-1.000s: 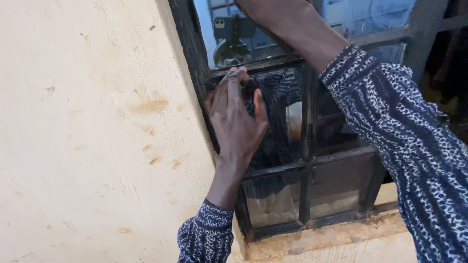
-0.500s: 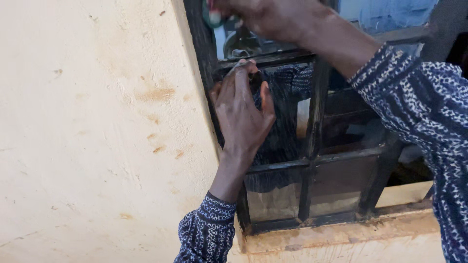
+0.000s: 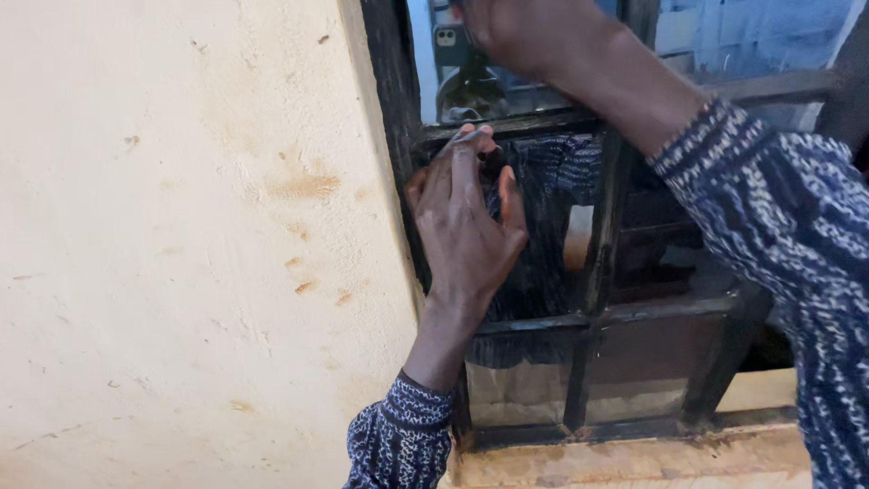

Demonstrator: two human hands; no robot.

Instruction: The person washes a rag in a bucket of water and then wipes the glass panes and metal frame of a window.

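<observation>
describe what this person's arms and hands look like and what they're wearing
Both arms wear long sleeves of dark navy fabric with a white speckled, striped pattern. The left sleeve ends in a snug cuff at the wrist; the right sleeve is looser. Both hands are bare: no gloves, rings or watch visible.

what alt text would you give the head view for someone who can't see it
A person's left hand presses against a pane at the top corner of a black-framed window, pinching a thin grey metal piece at its fingertips. Their right hand reaches up to the pane above, patterned blue and white sleeve across the frame. A stained cream wall fills the left.
</observation>
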